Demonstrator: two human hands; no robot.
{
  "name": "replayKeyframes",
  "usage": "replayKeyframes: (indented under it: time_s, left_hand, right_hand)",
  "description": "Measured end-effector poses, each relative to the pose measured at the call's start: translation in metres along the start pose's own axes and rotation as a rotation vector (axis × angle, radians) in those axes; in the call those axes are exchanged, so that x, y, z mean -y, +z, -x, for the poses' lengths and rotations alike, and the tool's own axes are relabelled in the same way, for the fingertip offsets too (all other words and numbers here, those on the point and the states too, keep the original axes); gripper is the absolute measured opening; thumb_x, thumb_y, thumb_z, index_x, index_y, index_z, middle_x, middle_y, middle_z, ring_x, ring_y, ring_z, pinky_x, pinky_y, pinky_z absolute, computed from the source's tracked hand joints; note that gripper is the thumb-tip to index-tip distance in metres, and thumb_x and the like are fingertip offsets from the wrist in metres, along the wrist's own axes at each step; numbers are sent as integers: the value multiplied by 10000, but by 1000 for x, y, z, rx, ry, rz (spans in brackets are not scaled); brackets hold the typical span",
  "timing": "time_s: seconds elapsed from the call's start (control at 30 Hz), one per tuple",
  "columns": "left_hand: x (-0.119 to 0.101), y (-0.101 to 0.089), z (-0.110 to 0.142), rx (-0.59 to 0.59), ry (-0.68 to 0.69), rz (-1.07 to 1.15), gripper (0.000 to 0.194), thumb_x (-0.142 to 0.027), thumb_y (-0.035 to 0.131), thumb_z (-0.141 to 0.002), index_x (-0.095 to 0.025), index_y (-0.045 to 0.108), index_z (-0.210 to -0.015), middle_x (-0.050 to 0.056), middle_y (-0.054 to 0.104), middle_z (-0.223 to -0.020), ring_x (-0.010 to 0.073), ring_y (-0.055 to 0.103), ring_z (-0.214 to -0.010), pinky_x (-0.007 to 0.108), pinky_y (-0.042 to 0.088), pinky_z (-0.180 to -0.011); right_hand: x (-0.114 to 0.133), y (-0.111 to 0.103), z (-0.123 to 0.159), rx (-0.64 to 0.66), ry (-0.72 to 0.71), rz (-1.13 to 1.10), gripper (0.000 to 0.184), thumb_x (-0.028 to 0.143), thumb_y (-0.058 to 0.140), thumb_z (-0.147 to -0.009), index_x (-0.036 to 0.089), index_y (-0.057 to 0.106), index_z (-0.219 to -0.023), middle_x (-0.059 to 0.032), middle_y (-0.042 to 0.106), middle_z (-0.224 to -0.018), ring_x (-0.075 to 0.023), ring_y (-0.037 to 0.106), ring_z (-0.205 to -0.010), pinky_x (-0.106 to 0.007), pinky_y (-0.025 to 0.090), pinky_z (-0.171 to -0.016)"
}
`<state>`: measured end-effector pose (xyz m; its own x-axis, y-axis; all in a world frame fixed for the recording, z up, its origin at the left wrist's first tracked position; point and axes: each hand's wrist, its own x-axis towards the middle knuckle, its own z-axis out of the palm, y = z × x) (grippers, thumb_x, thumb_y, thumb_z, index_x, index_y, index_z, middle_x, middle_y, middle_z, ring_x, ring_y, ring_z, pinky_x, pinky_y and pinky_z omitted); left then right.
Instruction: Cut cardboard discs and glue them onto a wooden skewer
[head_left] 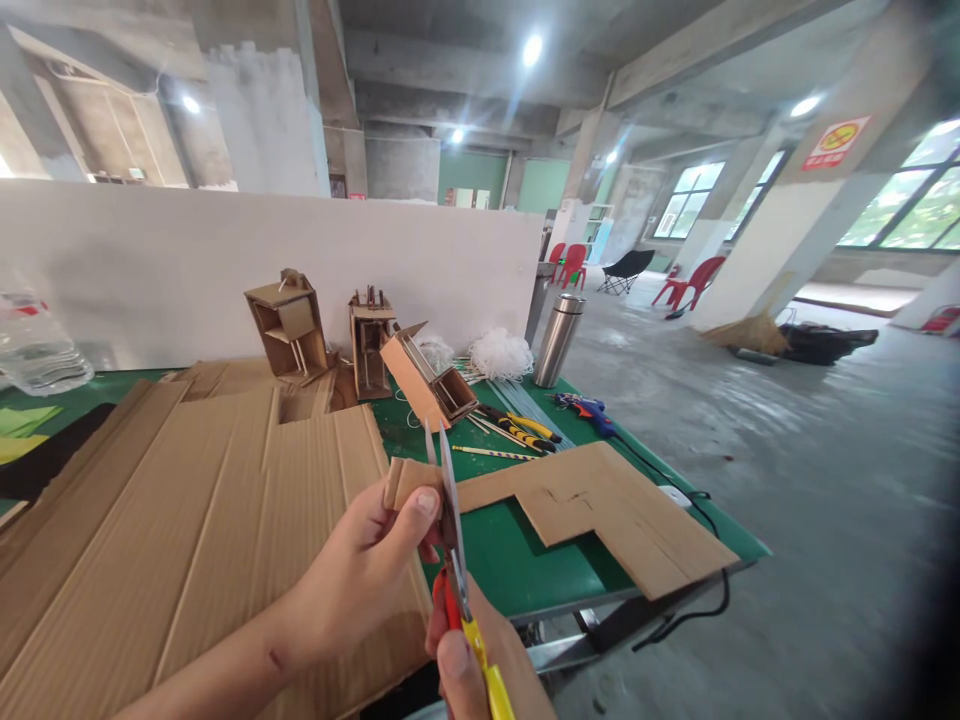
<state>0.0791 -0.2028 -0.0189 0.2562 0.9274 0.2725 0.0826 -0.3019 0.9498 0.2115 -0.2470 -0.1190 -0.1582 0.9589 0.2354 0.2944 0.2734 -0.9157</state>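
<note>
My left hand pinches a small piece of cardboard between thumb and fingers. Scissors with red and yellow handles are gripped in my right hand, the blades pointing up and slightly parted. Their blades stand along the right edge of the small cardboard piece; whether they touch it I cannot tell. A large corrugated cardboard sheet lies beneath my left forearm. To the right of my hands, an angular cut cardboard piece rests on the green table, its corner jutting past the front edge.
Small cardboard constructions stand at the back by a white partition. Pliers, a striped pencil, a glue gun with its cord, and a steel flask occupy the right side. A plastic bottle lies at far left.
</note>
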Motion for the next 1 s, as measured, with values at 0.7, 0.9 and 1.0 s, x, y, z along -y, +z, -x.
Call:
replayKeyframes:
  time_s: [0.7,0.9,1.0]
  left_hand:
    - [-2,-2,1,104,-7,-59,471,-584,383,-934,-194,512,-704,-1,542,-691,144,510,-667,271,452,-641]
    - [4,-5,-1,152,3,25,438,-551,382,-951,-192,527,-746,-7,534,-711,137,496,-670,262,440,-647]
    - [3,-6,-2,178,14,48,431,-538,382,-955,-196,485,-713,-14,504,-700,134,476,-661,260,434,-643]
  right_hand:
    - [3,5,5,-50,-30,182,484,564,264,-968,204,558,-836,-30,558,-619,-166,564,-552,-234,417,-489]
    - [7,-2,5,-15,-23,195,500,590,269,-963,208,548,-799,-3,487,-552,-151,496,-481,-230,375,-432]
    - [4,0,1,-12,-68,218,536,611,233,-956,210,541,-778,-29,529,-592,-166,522,-518,-244,406,-461]
